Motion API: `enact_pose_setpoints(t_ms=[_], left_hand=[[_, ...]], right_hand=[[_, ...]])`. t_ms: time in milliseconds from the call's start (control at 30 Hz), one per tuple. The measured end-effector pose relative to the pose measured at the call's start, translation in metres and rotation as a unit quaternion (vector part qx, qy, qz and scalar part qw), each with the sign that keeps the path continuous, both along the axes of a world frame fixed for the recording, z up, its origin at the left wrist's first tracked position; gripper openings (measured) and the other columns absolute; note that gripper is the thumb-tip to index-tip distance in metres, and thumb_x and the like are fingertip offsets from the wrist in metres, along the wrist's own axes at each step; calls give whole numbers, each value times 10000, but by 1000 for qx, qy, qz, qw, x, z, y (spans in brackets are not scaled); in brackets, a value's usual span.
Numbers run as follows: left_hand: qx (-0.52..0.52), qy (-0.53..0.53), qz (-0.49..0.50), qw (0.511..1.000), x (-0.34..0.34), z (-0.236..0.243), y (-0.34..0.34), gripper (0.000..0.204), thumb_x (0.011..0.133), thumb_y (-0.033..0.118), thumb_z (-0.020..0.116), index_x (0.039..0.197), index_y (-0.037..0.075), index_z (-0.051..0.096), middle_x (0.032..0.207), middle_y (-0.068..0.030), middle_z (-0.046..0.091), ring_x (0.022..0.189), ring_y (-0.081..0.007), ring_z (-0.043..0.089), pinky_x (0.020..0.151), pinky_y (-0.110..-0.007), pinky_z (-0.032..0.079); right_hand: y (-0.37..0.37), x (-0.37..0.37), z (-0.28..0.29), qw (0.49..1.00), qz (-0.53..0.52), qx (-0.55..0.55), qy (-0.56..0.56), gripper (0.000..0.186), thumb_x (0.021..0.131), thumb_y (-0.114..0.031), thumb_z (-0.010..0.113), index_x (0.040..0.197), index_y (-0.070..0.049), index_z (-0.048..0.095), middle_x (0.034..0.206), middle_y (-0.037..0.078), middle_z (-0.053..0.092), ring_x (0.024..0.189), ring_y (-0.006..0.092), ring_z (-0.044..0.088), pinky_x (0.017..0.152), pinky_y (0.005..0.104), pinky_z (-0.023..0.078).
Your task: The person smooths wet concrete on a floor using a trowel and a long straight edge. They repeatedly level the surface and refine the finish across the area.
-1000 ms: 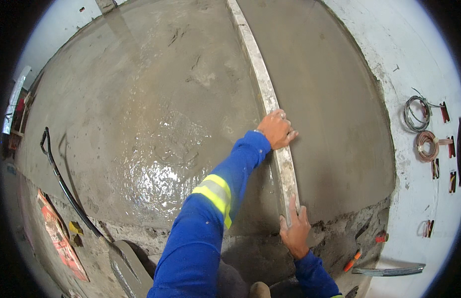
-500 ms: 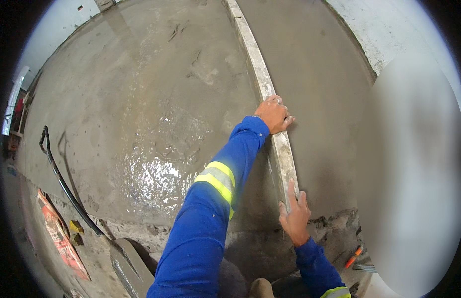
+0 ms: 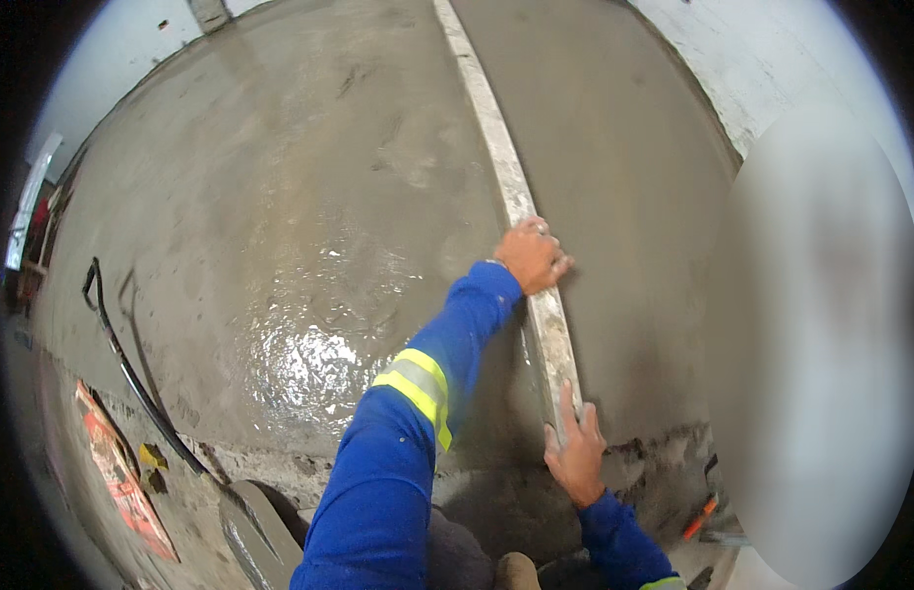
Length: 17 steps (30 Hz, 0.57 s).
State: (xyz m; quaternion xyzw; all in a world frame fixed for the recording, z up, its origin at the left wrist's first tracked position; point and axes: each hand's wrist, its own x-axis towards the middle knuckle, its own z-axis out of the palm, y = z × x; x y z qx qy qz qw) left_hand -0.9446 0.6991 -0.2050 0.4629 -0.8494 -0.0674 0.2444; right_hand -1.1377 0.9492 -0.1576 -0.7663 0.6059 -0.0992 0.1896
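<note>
A long, pale, cement-smeared screed board (image 3: 494, 147) lies across wet grey mortar (image 3: 231, 197), running from my right hand toward the far wall. My left hand (image 3: 532, 258) is closed over the board partway along its length, the arm reaching across in a blue sleeve with a reflective band. At the near end, my right hand (image 3: 578, 454) grips the board's edges, one finger stretched along its top. The mortar lies smooth on both sides of the board, with a shiny wet patch left of my left forearm.
A shovel (image 3: 147, 393) with a black handle leans at the lower left, near a torn red-and-white bag (image 3: 122, 472) and a small yellow object (image 3: 153, 455). An orange-handled tool (image 3: 701, 517) lies at lower right. White walls (image 3: 713, 59) border the mortar; a blurred patch covers the right side.
Both hands and the screed board have shifted a little to the left and nearer to me. My grip looks the same. The view has also tilted slightly.
</note>
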Motion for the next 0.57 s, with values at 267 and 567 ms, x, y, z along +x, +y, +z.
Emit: enact_pose_setpoints(t_ms=[267, 567], left_hand=[[14, -161, -59, 985, -3, -2, -8, 333, 881, 419, 600, 1008, 152, 755, 995, -107, 720, 1013, -334, 637, 1049, -475, 414], [251, 2, 87, 964, -29, 8, 19, 498, 802, 530, 691, 1069, 110, 712, 1077, -198, 685, 1099, -346, 629, 969, -462, 464]], right_hand=[[-6, 13, -3, 998, -25, -26, 41, 871, 792, -142, 693, 1546, -224, 265, 1118, 167, 511, 991, 382, 580, 812, 486, 516], [-30, -34, -107, 985, 8, 11, 173, 865, 891, -348, 679, 1569, -234, 154, 1503, 295, 335, 1354, 419, 412, 1115, 509, 337]])
